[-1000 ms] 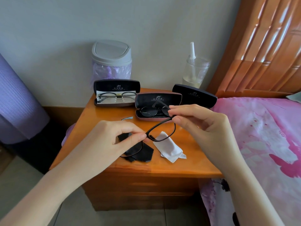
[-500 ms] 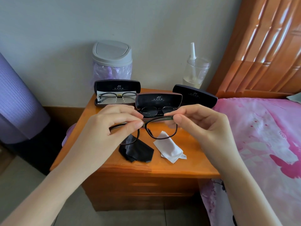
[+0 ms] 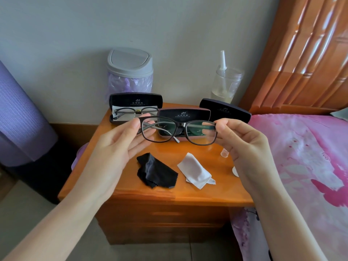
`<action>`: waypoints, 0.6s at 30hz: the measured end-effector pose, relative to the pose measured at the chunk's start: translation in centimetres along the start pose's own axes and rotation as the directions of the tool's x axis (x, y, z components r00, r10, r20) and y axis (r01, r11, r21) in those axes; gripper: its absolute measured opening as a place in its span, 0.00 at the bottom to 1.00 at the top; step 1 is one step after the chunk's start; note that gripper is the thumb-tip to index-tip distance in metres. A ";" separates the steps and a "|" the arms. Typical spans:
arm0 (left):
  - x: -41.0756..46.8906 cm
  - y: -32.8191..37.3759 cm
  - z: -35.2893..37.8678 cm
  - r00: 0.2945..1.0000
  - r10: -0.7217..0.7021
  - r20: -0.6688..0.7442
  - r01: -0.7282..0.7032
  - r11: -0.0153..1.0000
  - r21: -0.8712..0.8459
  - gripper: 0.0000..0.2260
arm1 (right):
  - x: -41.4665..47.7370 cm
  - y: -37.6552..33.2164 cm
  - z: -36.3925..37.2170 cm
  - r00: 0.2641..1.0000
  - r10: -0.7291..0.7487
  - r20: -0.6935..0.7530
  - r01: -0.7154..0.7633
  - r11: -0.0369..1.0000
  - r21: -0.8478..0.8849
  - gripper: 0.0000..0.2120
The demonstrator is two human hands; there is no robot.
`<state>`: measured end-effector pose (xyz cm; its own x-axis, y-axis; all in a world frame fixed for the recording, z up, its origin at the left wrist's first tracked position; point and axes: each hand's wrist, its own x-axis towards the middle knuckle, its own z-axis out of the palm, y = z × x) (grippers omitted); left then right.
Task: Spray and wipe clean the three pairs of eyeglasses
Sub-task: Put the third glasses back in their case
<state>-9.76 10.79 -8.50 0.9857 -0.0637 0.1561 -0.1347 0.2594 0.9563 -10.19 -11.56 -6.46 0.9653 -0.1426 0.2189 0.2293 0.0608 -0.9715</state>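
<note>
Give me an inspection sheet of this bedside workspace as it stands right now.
Surface: wooden nightstand, glossy top.
Job's things: held glasses up in both hands; one pair in left case, another seemingly in middle case; black cloth, white cloth on the top; clear container at back.
Clutter: third case, small bin.
Hands: left hand and right hand each pinch a frame corner.
Cables: nothing seen.
Surroundings: pink bed right, wall behind.

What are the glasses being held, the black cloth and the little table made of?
The glasses: dark frame, probably plastic, thick with a dull sheen; clear lenses.
The black cloth: likely microfibre, matte, soft folds, zigzag edge.
The little table: wood, seemingly varnished; orange grain with glossy reflections.
</note>
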 end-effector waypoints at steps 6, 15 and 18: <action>0.2 -0.1 0.7 0.995 -0.088 0.051 0.096 0.974 -0.205 0.16 | 0.2 0.1 -0.6 0.999 0.002 0.044 0.005 0.990 -0.143 0.05; -0.4 -1.0 2.1 0.990 -0.142 0.018 0.143 0.977 -0.160 0.15 | 0.1 -0.1 -0.4 0.980 -0.066 0.188 0.136 0.913 -0.386 0.08; -0.5 -1.3 2.8 0.989 -0.148 0.010 0.147 0.974 -0.174 0.14 | 0.2 -0.4 -0.6 0.962 -0.032 0.270 0.178 0.823 -0.539 0.11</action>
<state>-10.34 7.78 -9.17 0.9937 -0.1110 0.0158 0.0314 0.4110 0.9111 -10.14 -12.21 -6.11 0.9555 0.1272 0.2662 0.2933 -0.5080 -0.8099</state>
